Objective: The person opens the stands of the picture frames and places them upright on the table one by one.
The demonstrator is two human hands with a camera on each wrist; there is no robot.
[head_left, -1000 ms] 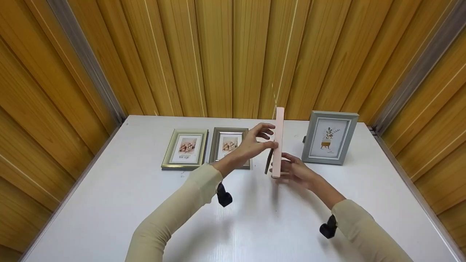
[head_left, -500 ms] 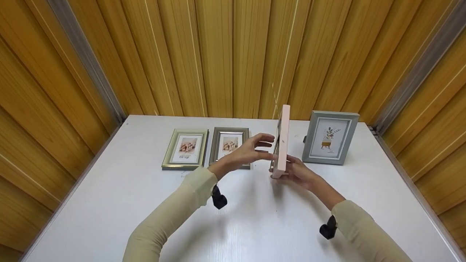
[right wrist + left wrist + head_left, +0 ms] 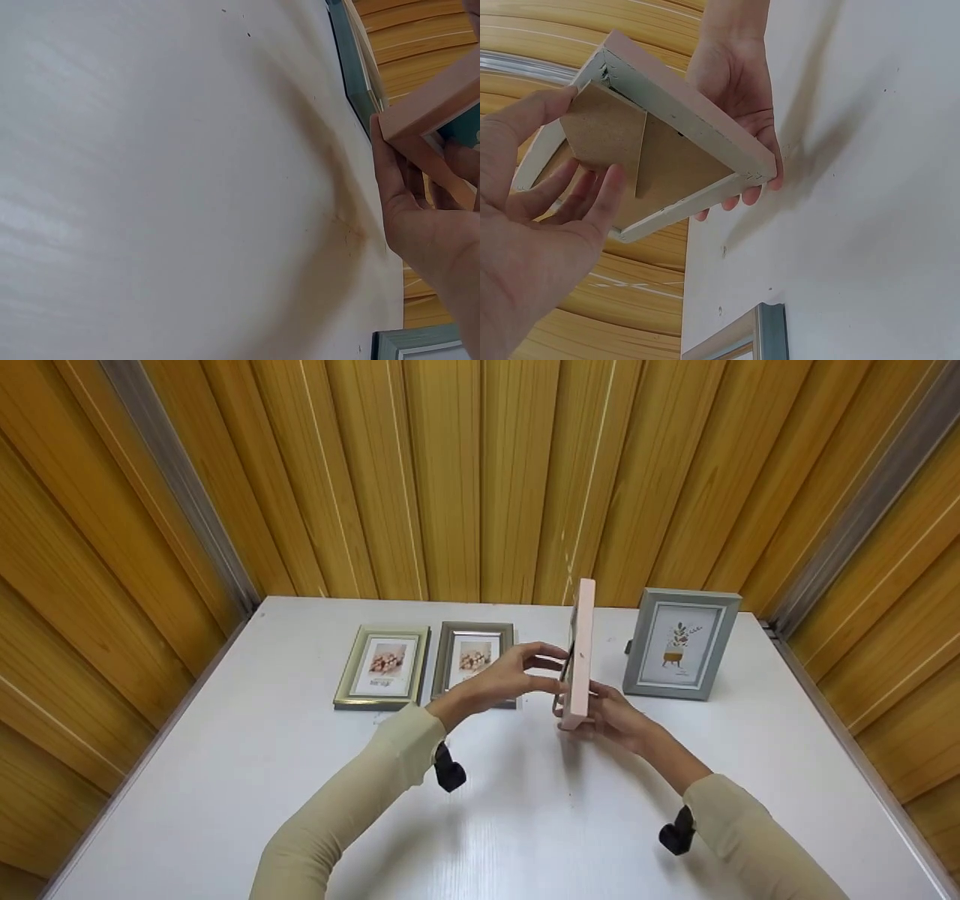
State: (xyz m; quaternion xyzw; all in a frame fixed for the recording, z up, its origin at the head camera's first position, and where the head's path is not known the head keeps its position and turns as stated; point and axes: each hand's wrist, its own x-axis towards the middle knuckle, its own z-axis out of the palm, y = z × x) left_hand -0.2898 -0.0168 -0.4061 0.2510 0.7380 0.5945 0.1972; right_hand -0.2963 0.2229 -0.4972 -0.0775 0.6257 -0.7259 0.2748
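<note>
Upright above the white table, a pink photo frame (image 3: 583,652) is turned edge-on in the head view. My right hand (image 3: 619,716) grips its lower part, with fingertips curled under the bottom edge. At the frame's back, my left hand (image 3: 510,671) pinches the brown support leg (image 3: 604,127) between thumb and fingers. In the left wrist view the leg stands partly away from the brown backing board (image 3: 686,154). The right wrist view shows a corner of the pink frame (image 3: 431,105) and my thumb on its front; most of its picture is out of sight.
A gold photo frame (image 3: 382,666) and a grey-brown one (image 3: 472,654) lie flat on the white table (image 3: 525,825) at the left. A grey-green frame (image 3: 679,645) stands upright at the right. Wood-patterned panels (image 3: 450,480) rise behind.
The pink frame has turned slightly and shifted right, and its support leg now lies closer to the back. My left hand has moved lower and now pinches the leg. My right hand keeps its hold.
</note>
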